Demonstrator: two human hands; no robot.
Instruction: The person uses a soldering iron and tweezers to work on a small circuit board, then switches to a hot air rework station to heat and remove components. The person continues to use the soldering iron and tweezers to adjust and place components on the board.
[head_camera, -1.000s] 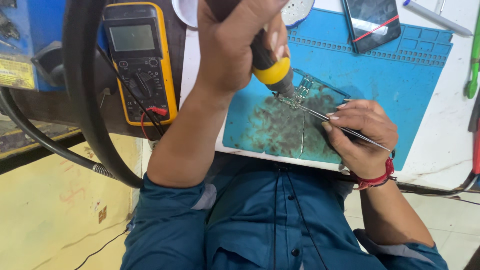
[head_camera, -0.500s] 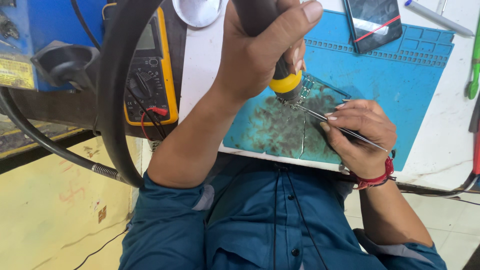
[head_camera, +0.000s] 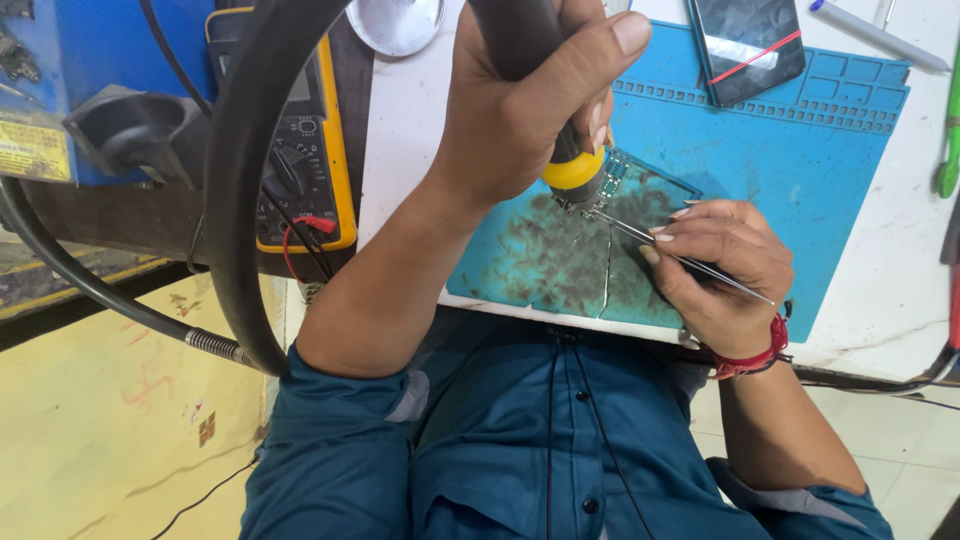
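Green and small, a circuit board (head_camera: 622, 178) lies on the blue silicone work mat (head_camera: 800, 150), mostly covered by the tool tip above it. The left hand (head_camera: 520, 110) grips the dark handle of a hot-air tool (head_camera: 560, 150) with a yellow collar, its fingers clamped tight round the barrel and the nozzle pointing down just over the board. The right hand (head_camera: 715, 265) pinches thin metal tweezers (head_camera: 660, 245), fingers closed together on them, the tips reaching in to the board right beneath the nozzle. Judging from that, the rework looks to be mid-way: heat and tweezers are both at the board, and whether any part has been lifted or set cannot be made out, since the contact point is hidden by the nozzle and too small to read. Dark stains mark the mat near the counter (head_camera: 420, 120) edge. A thick black hose (head_camera: 235, 200) loops across the left, half covering a yellow multimeter (head_camera: 320, 150) with red and black leads. A dark phone (head_camera: 745, 45) with a red band lies at the mat's top edge, cut off by the frame, and a round metal dish (head_camera: 395, 22) is likewise cut off.
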